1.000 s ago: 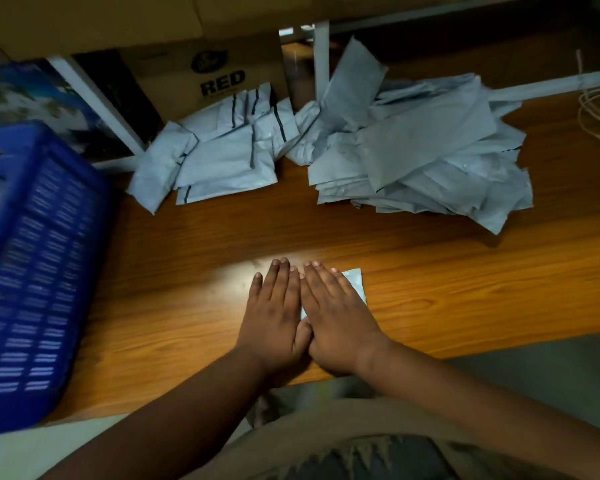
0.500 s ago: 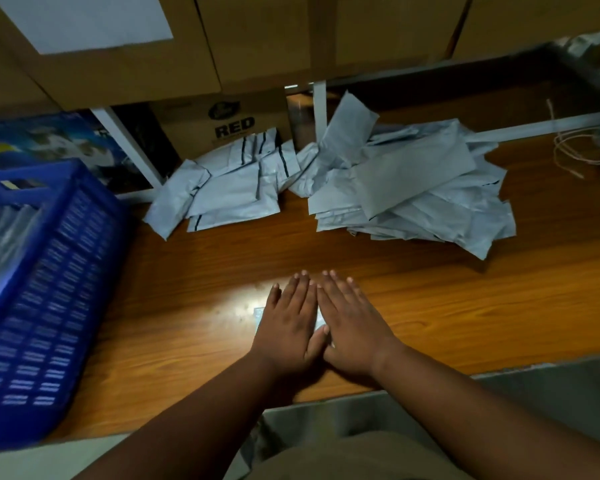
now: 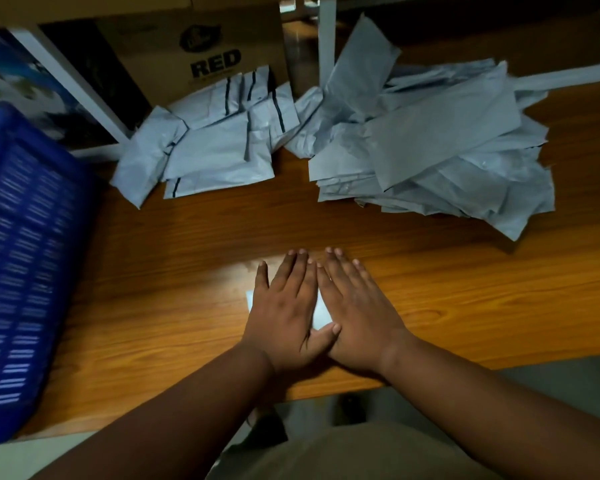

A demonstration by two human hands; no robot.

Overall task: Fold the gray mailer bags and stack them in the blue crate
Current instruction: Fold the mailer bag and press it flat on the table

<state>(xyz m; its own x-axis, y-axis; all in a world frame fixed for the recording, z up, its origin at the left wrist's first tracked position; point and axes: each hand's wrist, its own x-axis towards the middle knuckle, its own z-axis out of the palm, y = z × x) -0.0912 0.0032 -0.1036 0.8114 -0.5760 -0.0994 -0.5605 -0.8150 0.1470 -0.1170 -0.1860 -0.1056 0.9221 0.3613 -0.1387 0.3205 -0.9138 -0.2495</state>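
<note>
Both hands flat on a folded bag at the near edge of the surface [image 3: 465, 271]. Left hand [image 3: 284, 313] and right hand [image 3: 357, 306] side by side, fingers straight and close together, palms down; no grip taken, nothing pinched or curled round. Left thumb tip laid across toward the right hand.

Bag [image 3: 321, 311] almost wholly covered: only a pale sliver between the hands and a small corner left of the left hand. Fold state underneath not visible.

Change over the last second: a bag corner formerly exposed to the right of the right hand, now hidden; exposed parts now between and to the left of the hands. Hands otherwise in the same flat, paired pose throughout. Probable reading: final smoothing or creasing of a fold, bag reduced to about the span of two palms.

Crate [image 3: 32, 258] at the far left, well apart from the hands; interior out of view here. Loose bag pile [image 3: 440, 157] at the back right, unfolded. Smaller group of fatter bags [image 3: 215, 147] at the back centre, beside a carton marked RED [image 3: 215, 60].

Implication for the task: this bag probably close to ready for transfer leftward into the crate; most of the pile not yet folded, hence an early or middle stage overall.
</note>
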